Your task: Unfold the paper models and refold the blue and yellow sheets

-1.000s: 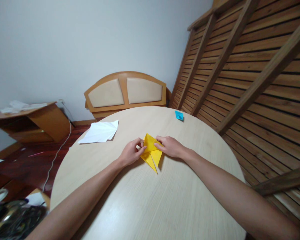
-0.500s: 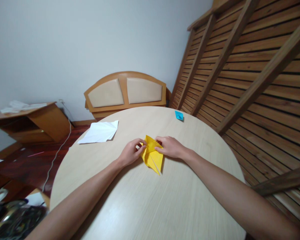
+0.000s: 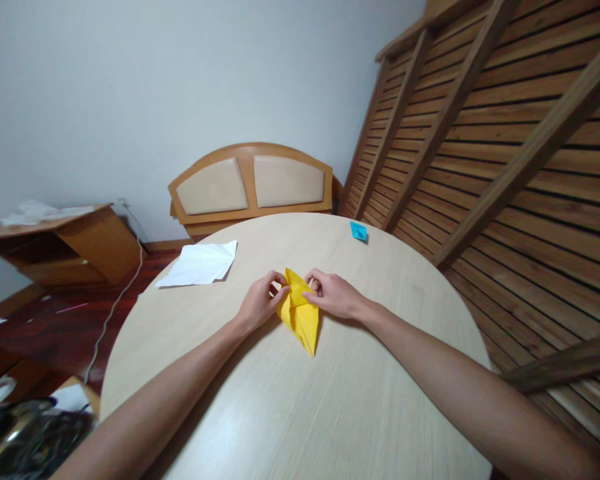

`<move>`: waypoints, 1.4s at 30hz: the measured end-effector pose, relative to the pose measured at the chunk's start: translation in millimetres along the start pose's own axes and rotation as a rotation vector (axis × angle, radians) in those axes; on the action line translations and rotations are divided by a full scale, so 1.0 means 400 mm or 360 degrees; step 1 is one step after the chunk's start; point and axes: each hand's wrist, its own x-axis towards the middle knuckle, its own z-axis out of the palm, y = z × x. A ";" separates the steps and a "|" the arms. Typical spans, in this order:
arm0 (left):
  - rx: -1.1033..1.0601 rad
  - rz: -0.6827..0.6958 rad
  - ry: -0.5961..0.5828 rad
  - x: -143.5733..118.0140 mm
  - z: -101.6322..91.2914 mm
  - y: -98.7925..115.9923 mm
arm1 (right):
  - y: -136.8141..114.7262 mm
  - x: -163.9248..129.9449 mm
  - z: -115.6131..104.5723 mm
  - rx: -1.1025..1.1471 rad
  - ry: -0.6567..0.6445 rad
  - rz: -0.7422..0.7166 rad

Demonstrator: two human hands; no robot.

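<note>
We pinch the folded yellow paper kite-shape (image 3: 300, 313) at its upper corners, left hand (image 3: 260, 303) and right hand (image 3: 333, 295) both closed on it at mid-table; several creases are made, yet it looks only part-folded, its lower point resting on the round pale wooden table (image 3: 330, 413)

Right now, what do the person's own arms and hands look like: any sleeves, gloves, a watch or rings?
Both forearms are bare as far as the frame shows, with no sleeves in view. The left hand and the right hand wear no gloves. No watch or bracelet shows at either wrist, and no ring is visible, though the fingers are too small in the picture to be sure.
</note>
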 end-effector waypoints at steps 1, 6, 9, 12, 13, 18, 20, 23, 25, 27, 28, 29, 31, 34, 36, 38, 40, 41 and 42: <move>0.0018 -0.0013 0.0015 0.000 0.000 -0.001 | 0.000 0.000 0.001 0.0066 -0.0007 -0.0008; 0.0061 -0.0069 0.0028 -0.002 0.000 -0.010 | 0.000 0.000 0.001 0.0222 -0.0031 -0.0041; 0.0086 -0.0077 0.0026 -0.003 0.001 -0.016 | -0.001 0.002 0.002 0.0273 -0.0081 -0.0044; 0.0096 -0.0065 0.0048 -0.002 0.000 -0.018 | 0.000 0.004 0.005 0.0405 -0.0167 -0.0010; 0.0095 -0.0061 0.0058 -0.002 0.000 -0.018 | 0.001 0.005 0.006 0.0451 -0.0186 -0.0019; 0.0054 -0.0025 0.0072 0.000 -0.002 -0.013 | 0.006 0.007 0.011 0.0526 -0.0204 -0.0105; 0.0027 0.0008 0.0049 -0.001 -0.003 -0.011 | 0.009 0.007 0.014 0.0523 -0.0203 -0.0081; 0.0009 0.0054 0.0009 -0.002 -0.003 -0.007 | 0.013 0.008 0.020 0.0521 -0.0193 -0.0065; 0.0008 0.0077 -0.0024 -0.003 -0.003 -0.005 | 0.015 0.008 0.023 0.0508 -0.0181 -0.0052; 0.0015 0.0102 -0.0051 -0.004 -0.002 -0.003 | 0.017 0.008 0.026 0.0478 -0.0159 -0.0043; 0.0020 0.0115 -0.0061 -0.004 -0.002 -0.001 | 0.017 0.008 0.026 0.0459 -0.0146 -0.0042; 0.0027 0.0126 -0.0068 -0.005 -0.002 0.000 | 0.017 0.008 0.026 0.0437 -0.0133 -0.0041; 0.0039 0.0138 -0.0074 -0.004 -0.003 0.003 | 0.017 0.009 0.025 0.0394 -0.0115 -0.0039; 0.0041 0.0127 -0.0064 -0.004 -0.005 0.007 | 0.017 0.009 0.024 0.0346 -0.0103 -0.0028; 0.0028 0.0121 -0.0065 -0.004 -0.006 0.009 | 0.016 0.009 0.024 0.0329 -0.0092 -0.0025; 0.0004 0.0126 -0.0076 -0.004 -0.005 0.009 | 0.015 0.008 0.024 0.0310 -0.0082 -0.0031; -0.0014 0.0127 -0.0096 -0.004 -0.004 0.007 | 0.013 0.007 0.026 0.0289 -0.0081 -0.0031; -0.0019 0.0120 -0.0106 -0.005 -0.003 0.006 | 0.012 0.007 0.026 0.0286 -0.0086 -0.0026; -0.0019 0.0108 -0.0113 -0.005 -0.003 0.005 | 0.012 0.006 0.028 0.0291 -0.0094 -0.0018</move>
